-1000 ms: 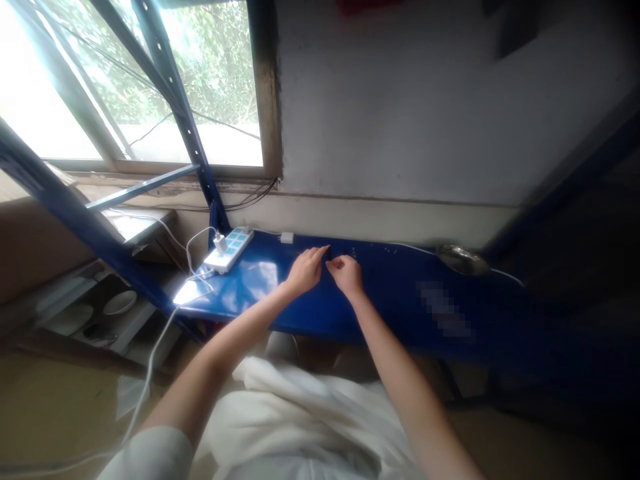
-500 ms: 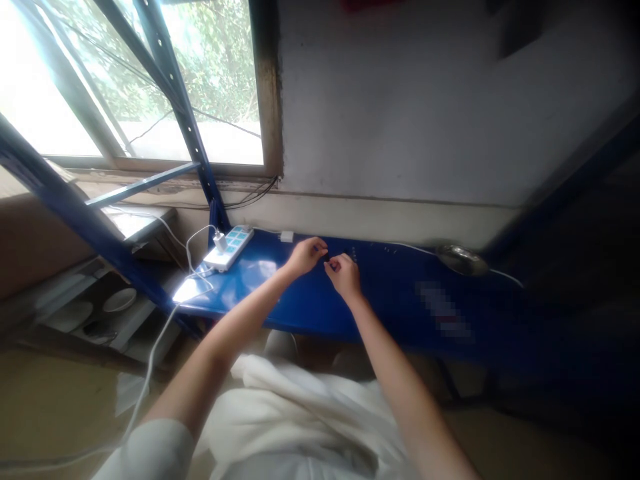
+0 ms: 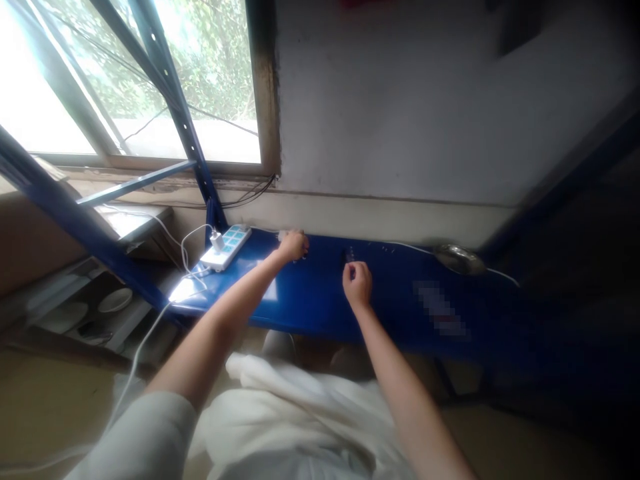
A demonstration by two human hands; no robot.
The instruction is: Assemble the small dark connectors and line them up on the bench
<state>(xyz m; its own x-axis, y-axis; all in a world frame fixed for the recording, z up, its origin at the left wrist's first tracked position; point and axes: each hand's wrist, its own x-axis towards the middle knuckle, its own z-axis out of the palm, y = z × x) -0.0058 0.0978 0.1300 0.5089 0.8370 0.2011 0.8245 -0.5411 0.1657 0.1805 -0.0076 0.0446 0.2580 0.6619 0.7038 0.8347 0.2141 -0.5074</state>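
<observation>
My left hand [image 3: 293, 246] reaches to the back edge of the blue shelf top [image 3: 310, 293], its curled fingers against a small white plug adapter [image 3: 283, 235] that they mostly hide. My right hand [image 3: 357, 285] is curled at the middle of the top, with a small dark piece [image 3: 345, 258] at its fingertips. The piece is too small to identify. Several tiny dark bits [image 3: 385, 249] lie farther right along the back edge.
A white power strip [image 3: 225, 247] with a plugged-in charger stands left of my left hand. White cables run along the wall and down past the shelf's left end. A metal dish [image 3: 459, 259] sits at the back right, and a blue steel upright [image 3: 197, 160] rises at the left.
My left hand has moved left and back from the middle of the top to the white adapter. My right hand has drawn slightly toward me, and the two hands are farther apart.
</observation>
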